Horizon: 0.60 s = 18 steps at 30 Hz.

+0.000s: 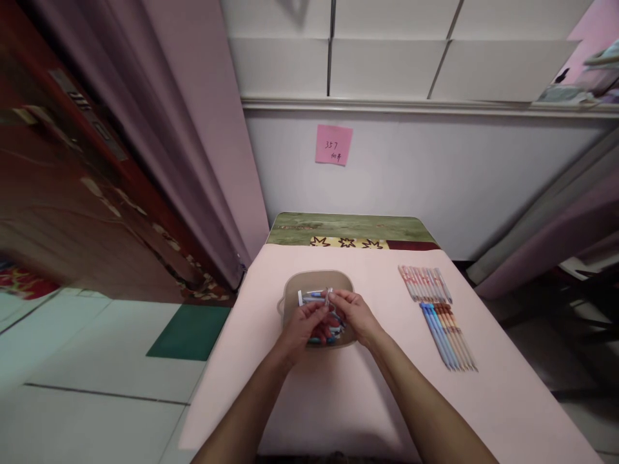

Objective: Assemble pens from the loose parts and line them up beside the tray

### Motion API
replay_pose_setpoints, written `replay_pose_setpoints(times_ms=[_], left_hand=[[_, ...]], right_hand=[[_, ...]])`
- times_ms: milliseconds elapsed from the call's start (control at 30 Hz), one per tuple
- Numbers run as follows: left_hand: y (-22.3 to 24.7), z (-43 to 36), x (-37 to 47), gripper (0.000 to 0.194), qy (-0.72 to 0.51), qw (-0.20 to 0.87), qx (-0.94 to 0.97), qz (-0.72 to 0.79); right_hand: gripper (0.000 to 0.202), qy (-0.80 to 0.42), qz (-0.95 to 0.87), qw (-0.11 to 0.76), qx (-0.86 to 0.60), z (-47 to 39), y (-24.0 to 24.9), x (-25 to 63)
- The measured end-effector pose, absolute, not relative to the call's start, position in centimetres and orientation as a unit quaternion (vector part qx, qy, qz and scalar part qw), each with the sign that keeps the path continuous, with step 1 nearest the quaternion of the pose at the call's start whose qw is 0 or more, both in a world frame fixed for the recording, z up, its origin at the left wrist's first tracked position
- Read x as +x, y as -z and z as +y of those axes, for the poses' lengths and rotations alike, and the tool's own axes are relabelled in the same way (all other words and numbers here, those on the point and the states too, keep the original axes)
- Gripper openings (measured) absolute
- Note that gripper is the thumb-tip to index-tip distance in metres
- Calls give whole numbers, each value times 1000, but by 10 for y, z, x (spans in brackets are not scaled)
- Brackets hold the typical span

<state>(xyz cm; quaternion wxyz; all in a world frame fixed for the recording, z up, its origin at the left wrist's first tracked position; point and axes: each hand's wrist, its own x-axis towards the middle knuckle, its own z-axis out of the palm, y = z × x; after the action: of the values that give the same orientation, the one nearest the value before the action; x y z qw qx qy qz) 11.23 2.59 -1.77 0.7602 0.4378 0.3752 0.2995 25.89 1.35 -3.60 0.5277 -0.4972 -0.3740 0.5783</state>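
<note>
Both hands are over a beige basket (pixel 293 290) at the middle of the pink-covered table. My left hand (pixel 300 327) and my right hand (pixel 356 313) pinch a small clear, shiny thing (pixel 329 296) between them, perhaps plastic wrapping; its exact shape is too small to tell. Below my fingers, blue and white pens (pixel 312 298) and other small items lie in the basket, partly hidden by my hands. To the right, a row of pink and grey pens (pixel 425 284) lies above a second row of blue and brown-topped pens (pixel 449 337).
The pink table cover (pixel 387 393) spreads around the basket, with a green patterned strip (pixel 358 225) at its far edge. A wall with a pink note (pixel 333 145) stands behind. A dark red door (pixel 97 193) is at the left.
</note>
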Motion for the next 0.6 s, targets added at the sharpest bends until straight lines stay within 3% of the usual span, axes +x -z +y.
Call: replay_pose_setpoints(times_ms=[133,300,500,600], left_hand=[[16,32,103,30,-378,713,434,402],[22,41,79,30,-524,652,350,422],[26,35,70,29,-580,640,280,420],[23,33,69,25,-587,644,274,407]], right_hand=[[43,-416,-504,443,-614,18,34,262],[20,-223,-648,239,-688,19,32,262],[15,-217,-710,95,-663,22,39,235],[15,-216,-711,68,-666,24,42,227]])
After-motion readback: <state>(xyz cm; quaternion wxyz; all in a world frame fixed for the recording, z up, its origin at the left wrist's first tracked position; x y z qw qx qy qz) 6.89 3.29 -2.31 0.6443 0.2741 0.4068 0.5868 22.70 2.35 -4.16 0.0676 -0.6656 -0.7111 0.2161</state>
